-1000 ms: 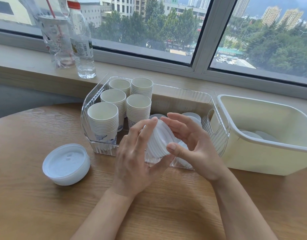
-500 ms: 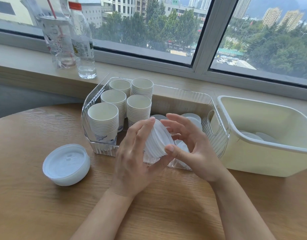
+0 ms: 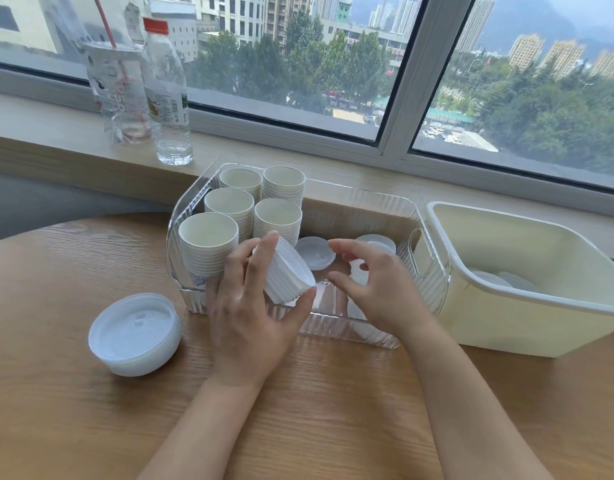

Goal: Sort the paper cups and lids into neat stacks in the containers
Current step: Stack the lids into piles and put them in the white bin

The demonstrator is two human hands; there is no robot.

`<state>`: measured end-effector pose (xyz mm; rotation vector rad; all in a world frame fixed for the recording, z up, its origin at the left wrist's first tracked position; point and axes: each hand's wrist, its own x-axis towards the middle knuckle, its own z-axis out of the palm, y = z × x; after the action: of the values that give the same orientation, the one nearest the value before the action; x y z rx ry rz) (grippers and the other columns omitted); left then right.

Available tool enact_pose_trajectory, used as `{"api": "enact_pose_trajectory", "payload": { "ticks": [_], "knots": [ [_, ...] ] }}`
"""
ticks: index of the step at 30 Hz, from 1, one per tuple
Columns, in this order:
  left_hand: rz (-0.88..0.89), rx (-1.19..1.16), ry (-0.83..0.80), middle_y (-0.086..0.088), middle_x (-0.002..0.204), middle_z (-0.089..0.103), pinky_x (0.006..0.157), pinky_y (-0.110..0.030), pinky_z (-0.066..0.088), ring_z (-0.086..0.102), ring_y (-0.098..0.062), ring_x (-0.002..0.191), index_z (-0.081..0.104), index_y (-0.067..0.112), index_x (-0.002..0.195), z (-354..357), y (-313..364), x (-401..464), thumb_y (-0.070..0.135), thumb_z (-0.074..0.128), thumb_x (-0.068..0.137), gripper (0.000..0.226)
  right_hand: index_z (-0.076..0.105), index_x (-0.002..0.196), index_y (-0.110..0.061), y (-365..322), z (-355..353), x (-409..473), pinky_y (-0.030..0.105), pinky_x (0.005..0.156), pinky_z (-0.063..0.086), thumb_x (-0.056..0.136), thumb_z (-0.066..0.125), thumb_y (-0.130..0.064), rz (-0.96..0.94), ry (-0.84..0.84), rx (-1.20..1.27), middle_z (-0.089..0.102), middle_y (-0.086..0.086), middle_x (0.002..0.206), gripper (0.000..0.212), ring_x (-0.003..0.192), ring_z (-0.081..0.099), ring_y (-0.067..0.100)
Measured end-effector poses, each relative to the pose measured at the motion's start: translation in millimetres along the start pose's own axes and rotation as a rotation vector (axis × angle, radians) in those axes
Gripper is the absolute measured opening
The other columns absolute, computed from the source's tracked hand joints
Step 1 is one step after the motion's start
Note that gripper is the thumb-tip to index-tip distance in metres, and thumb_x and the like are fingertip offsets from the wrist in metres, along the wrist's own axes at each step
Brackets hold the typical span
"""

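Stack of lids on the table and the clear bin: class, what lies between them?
In the head view, only bare wooden table separates the lid stack from the clear bin.

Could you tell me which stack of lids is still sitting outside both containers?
The lid stack on the wooden table, left of the clear bin. The other stack is held in the left hand.

A single wide-angle head view looks forward and down from above the near edge of the wooden counter (image 3: 333,393), close over both forearms. It faces the window (image 3: 298,64) across the counter, with the sill running along the far side and bending at the frame's edges.
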<state>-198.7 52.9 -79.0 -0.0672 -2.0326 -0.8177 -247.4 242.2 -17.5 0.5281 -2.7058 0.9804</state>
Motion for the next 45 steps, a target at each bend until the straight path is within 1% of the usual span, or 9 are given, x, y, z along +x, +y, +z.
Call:
{"api": "enact_pose_trajectory", "payload": {
  "ticks": [7,11,19,22,26,30,34,41,45],
  "knots": [
    [-0.022,-0.031,0.001,-0.006,0.142,0.059,0.100,-0.044,0.049,0.056,-0.021,0.130,0.047,0.017,0.151,0,1,1,0.055,0.072,0.085,0.079,0.069,0.130,-0.037,-2,19,53,0.034,0.097,0.031,0.098,0.069,-0.037,-0.087,-0.170,-0.611,0.071,-0.011,0.130,0.032,0.124,0.050,0.017],
    [-0.051,-0.026,-0.013,-0.004,0.142,0.060,0.101,-0.041,0.047,0.057,-0.020,0.129,0.048,0.017,0.150,-1,2,2,0.053,0.072,0.083,0.080,0.072,0.122,-0.038,0,26,64,0.035,0.093,0.032,0.096,0.072,-0.037,-0.065,-0.244,-0.681,0.072,-0.010,0.122,0.026,0.119,0.051,0.019],
    [-0.054,-0.034,-0.026,-0.002,0.142,0.061,0.102,-0.032,0.041,0.058,-0.019,0.129,0.050,0.017,0.149,0,1,1,0.053,0.074,0.082,0.080,0.077,0.103,-0.035,1,31,60,0.035,0.086,0.032,0.098,0.065,-0.027,-0.078,-0.183,-0.713,0.074,-0.010,0.108,0.015,0.111,0.055,0.019],
    [-0.050,-0.041,-0.028,-0.002,0.141,0.061,0.102,-0.037,0.043,0.059,-0.020,0.129,0.050,0.017,0.148,0,1,0,0.054,0.074,0.083,0.079,0.077,0.102,-0.035,-1,22,46,0.033,0.084,0.030,0.099,0.063,-0.029,-0.074,-0.081,-0.607,0.074,-0.012,0.104,0.015,0.106,0.055,0.018],
    [-0.036,-0.040,-0.044,-0.001,0.143,0.060,0.101,-0.043,0.046,0.059,-0.019,0.129,0.046,0.023,0.150,0,1,0,0.055,0.073,0.083,0.079,0.078,0.092,-0.029,-4,9,10,0.035,0.091,0.045,0.094,0.075,-0.025,-0.080,0.162,-0.270,0.072,-0.015,0.089,0.006,0.092,0.059,0.012],
    [-0.017,-0.029,-0.061,-0.001,0.146,0.058,0.103,-0.047,0.046,0.058,-0.018,0.131,0.045,0.027,0.151,0,0,0,0.055,0.072,0.083,0.079,0.074,0.092,-0.030,-10,5,-26,0.014,0.081,0.043,0.093,0.079,-0.021,-0.076,0.355,0.062,0.071,-0.017,0.091,0.010,0.091,0.061,0.009],
    [0.026,-0.035,-0.079,0.001,0.147,0.057,0.105,-0.042,0.043,0.056,-0.016,0.133,0.044,0.026,0.153,0,0,-1,0.054,0.073,0.083,0.081,0.073,0.094,-0.033,-14,6,-39,0.018,0.078,0.041,0.093,0.072,-0.032,-0.109,0.272,0.314,0.073,-0.013,0.095,0.002,0.091,0.063,0.018],
    [0.077,-0.081,-0.082,0.003,0.151,0.055,0.111,-0.020,0.028,0.048,-0.001,0.138,0.040,0.022,0.157,3,3,-2,0.054,0.074,0.085,0.087,0.073,0.096,-0.036,-7,-1,-38,0.017,0.085,0.044,0.094,0.072,-0.028,-0.159,0.079,0.412,0.077,-0.014,0.106,0.008,0.108,0.069,0.018],
    [0.110,-0.105,-0.111,0.002,0.153,0.054,0.108,-0.025,0.034,0.047,-0.003,0.139,0.036,0.026,0.158,3,2,-4,0.053,0.075,0.086,0.086,0.073,0.095,-0.032,-6,-6,-37,0.025,0.096,0.046,0.096,0.070,-0.034,-0.157,-0.049,0.435,0.074,-0.012,0.117,0.004,0.120,0.065,0.021]
  ]
}}
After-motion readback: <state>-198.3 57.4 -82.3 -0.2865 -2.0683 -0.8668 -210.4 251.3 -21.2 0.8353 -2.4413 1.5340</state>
